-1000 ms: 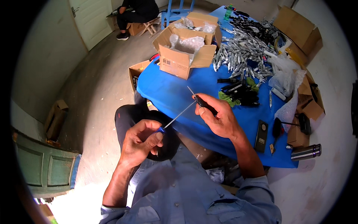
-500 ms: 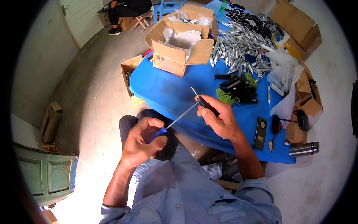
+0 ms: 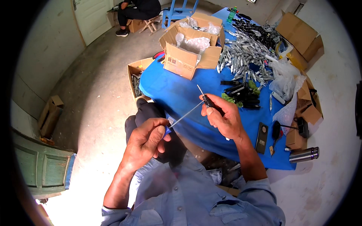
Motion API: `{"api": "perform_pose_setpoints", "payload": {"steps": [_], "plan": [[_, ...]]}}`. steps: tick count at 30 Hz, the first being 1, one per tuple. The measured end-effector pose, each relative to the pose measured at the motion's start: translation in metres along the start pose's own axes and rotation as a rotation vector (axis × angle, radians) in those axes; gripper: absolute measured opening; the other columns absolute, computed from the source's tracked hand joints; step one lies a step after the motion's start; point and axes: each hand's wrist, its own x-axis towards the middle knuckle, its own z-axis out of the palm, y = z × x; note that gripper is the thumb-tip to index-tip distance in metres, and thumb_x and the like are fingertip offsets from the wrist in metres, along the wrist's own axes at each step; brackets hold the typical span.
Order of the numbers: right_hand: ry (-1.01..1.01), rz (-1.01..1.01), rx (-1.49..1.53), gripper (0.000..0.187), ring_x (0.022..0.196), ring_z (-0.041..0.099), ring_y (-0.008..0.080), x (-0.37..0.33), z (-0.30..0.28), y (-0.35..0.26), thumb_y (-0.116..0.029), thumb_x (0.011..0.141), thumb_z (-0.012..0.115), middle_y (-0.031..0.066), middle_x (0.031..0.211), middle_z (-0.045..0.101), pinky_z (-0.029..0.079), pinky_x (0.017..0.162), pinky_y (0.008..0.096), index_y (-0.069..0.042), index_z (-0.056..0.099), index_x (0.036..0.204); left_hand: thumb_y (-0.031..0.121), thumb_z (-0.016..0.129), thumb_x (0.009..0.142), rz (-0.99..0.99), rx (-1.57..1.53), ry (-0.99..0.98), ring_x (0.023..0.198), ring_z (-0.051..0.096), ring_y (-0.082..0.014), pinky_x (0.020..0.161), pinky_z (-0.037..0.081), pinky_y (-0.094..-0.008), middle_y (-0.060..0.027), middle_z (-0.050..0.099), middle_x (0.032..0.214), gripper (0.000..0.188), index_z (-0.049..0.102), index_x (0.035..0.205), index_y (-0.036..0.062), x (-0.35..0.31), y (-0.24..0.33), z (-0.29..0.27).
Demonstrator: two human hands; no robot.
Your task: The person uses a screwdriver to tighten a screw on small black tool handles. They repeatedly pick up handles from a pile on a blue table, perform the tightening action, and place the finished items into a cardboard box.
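My left hand is closed round the blue handle of a screwdriver. Its long thin shaft slants up to the right. The tip meets, or lies very close to, a small black part with a thin metal rod, which my right hand pinches between thumb and fingers. The rod points up and away from me. Both hands hang over the near edge of the blue-covered table. Beyond my right hand lies a pile of black elongated pieces on a green cloth.
An opened cardboard box with bubble wrap stands at the table's left. A heap of silvery slim pieces fills the far side. A dark phone-like slab and a steel flask lie right. Another person sits at the back.
My left fingers have shifted from a loose hold to a tighter grip round the screwdriver handle. My right hand keeps the black part in about the same place. The view has shifted slightly.
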Motion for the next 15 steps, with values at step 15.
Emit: {"api": "perform_pose_setpoints", "payload": {"steps": [15], "plan": [[0.003,-0.059,0.012,0.038,0.080,0.059,0.0041,0.013,0.001,-0.002,-0.011,0.102,0.062,0.0021,0.095,0.070,0.049,0.070,0.0226,0.005,0.061,0.137,0.015,0.067,0.106,0.125,0.093,0.094,0.070,0.063,-0.0076,0.057,0.049,-0.0219,-0.0023,0.070,0.089,0.024,0.067,0.123,-0.0017,0.000,0.005,0.003]]}}
